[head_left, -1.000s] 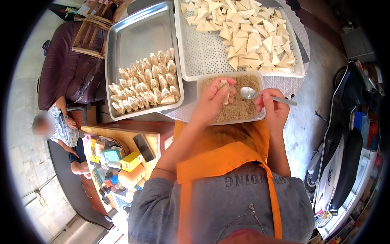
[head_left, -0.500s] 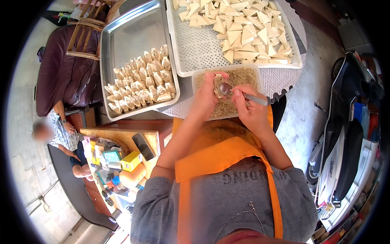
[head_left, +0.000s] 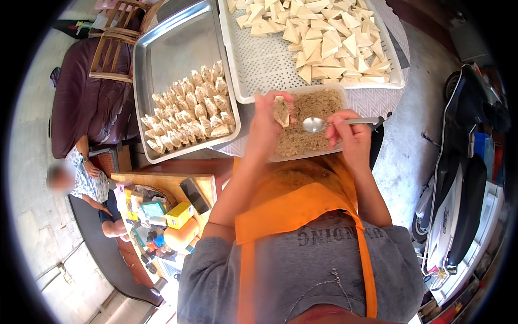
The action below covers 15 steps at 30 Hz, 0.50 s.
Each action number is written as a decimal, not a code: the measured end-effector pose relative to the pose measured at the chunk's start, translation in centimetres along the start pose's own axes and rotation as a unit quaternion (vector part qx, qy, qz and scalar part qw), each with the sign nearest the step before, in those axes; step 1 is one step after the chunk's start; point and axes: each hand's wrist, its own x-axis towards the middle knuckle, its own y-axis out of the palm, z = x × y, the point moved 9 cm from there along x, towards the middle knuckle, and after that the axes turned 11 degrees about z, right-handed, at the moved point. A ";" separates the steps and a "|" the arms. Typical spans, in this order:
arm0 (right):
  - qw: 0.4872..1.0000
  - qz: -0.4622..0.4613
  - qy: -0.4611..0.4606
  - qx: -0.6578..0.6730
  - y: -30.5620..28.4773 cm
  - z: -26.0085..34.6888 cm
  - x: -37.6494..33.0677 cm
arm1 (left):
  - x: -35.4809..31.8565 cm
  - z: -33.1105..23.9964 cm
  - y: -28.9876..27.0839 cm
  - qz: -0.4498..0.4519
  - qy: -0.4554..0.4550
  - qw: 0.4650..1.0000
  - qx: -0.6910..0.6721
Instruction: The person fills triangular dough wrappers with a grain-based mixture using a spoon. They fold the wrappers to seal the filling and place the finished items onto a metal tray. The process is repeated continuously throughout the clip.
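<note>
My left hand (head_left: 265, 125) holds a pale triangular tofu pocket (head_left: 281, 112) over a rectangular tub of brown minced filling (head_left: 313, 102). My right hand (head_left: 349, 132) grips a metal spoon (head_left: 319, 125) by its handle, its empty bowl pointing left toward the pocket, a short gap from it. Both hands hover above the tub's near half. An orange apron covers my front below them.
A steel tray (head_left: 178, 48) at left carries rows of stuffed pockets (head_left: 189, 116). A white perforated tray (head_left: 259, 65) behind the tub holds many unfilled triangles (head_left: 324, 38). A seated person (head_left: 81, 181) and a cluttered wooden stand (head_left: 162, 208) are lower left; a scooter (head_left: 464, 178) stands right.
The hands came together over the tub from apart. The spoon met the pocket half a second ago and has since drawn back to the right, empty.
</note>
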 end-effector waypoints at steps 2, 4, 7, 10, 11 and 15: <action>0.999 -0.010 -0.021 -0.032 -0.9 0.4 -0.2 | 0.5 0.2 -0.1 0.015 0.013 1.000 -0.018; 0.997 -0.013 -0.033 -0.065 -1.1 0.9 -0.3 | 0.5 0.8 0.3 0.050 -0.024 0.998 -0.005; 0.995 -0.007 -0.030 -0.091 -0.6 1.0 -0.5 | 0.1 0.9 0.8 0.033 -0.042 0.998 0.035; 0.993 -0.004 -0.029 -0.115 -0.4 0.9 -0.6 | -0.1 -0.3 1.4 0.039 -0.004 0.988 0.150; 0.992 -0.006 -0.030 -0.123 -0.4 0.8 -0.6 | -0.2 -0.2 1.4 0.045 -0.009 0.987 0.154; 0.982 -0.003 -0.055 -0.180 -0.4 0.7 -0.4 | -0.6 1.4 1.0 0.058 -0.071 0.995 0.047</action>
